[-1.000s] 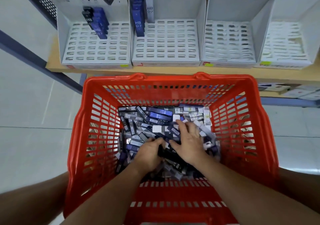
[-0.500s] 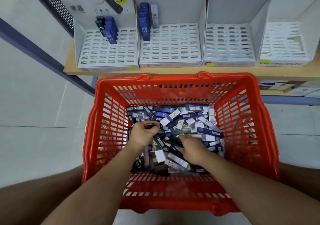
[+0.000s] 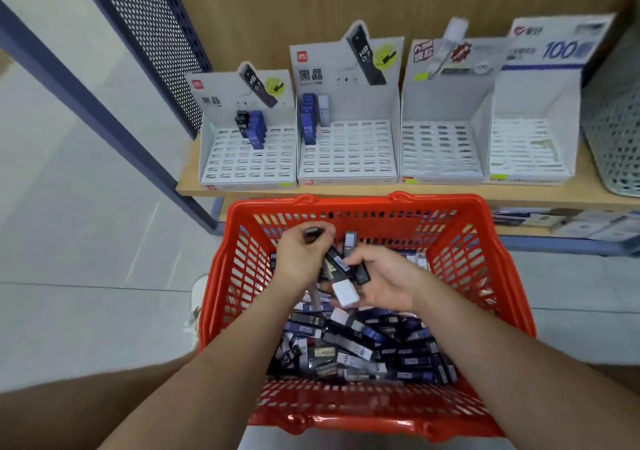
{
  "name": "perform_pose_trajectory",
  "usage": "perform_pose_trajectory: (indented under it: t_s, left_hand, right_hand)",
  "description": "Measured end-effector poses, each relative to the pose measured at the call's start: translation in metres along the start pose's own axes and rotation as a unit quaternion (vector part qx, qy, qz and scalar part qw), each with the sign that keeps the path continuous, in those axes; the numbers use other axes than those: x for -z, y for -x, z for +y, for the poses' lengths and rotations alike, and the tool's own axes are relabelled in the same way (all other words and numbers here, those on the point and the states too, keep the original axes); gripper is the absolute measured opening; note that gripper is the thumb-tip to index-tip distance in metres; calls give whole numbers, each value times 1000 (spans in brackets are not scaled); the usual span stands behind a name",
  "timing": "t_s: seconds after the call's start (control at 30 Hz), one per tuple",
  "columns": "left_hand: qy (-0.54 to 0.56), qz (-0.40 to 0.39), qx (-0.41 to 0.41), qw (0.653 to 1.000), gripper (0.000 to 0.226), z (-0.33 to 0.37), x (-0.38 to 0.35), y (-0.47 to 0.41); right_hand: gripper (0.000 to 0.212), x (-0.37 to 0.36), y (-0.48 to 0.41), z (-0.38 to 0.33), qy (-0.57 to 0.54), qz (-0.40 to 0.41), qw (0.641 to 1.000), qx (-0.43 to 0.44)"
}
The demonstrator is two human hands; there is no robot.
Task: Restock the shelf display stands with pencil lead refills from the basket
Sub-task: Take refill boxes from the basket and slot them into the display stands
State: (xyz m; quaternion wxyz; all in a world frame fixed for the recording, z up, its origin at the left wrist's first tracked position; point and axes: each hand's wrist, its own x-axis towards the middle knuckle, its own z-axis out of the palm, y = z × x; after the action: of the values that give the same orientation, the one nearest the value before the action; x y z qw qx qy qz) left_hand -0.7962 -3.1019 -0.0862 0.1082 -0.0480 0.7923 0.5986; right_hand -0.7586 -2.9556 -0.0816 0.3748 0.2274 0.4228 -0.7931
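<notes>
A red basket point(image 3: 239, 269) in front of me holds a heap of pencil lead refill cases point(image 3: 360, 345), black, blue and white. My left hand point(image 3: 301, 259) is raised above the heap and grips a black refill case point(image 3: 313, 233). My right hand point(image 3: 388, 281) is beside it and holds several refill cases point(image 3: 343, 276) fanned between its fingers. On the wooden shelf point(image 3: 346, 191) behind the basket stand four white slotted display stands. The far-left stand point(image 3: 247, 158) and the second stand point(image 3: 346, 151) each carry a few refills at the back; the third stand point(image 3: 440, 151) and fourth stand point(image 3: 530, 151) have none.
A grey perforated bin point(image 3: 613, 130) stands at the shelf's right end. A dark blue frame post point(image 3: 104, 117) with a mesh panel runs diagonally on the left. A lower shelf point(image 3: 568, 224) to the right carries flat packets. Pale tiled floor lies to the left.
Both hands have lifted out of the heap with refill cases in them and come together above the basket. The view has tilted up, showing more of the stands.
</notes>
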Motion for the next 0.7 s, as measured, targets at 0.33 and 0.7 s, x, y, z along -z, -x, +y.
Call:
perform_pose_trajectory:
  t_s: [0.33, 0.7]
  left_hand:
    - [-84, 105, -130, 982, 12, 56, 11, 19]
    - [135, -80, 71, 985, 20, 88, 58, 12]
  right_hand:
    - [14, -52, 44, -24, 4, 67, 990, 125]
    - [23, -33, 65, -46, 100, 84, 975, 178]
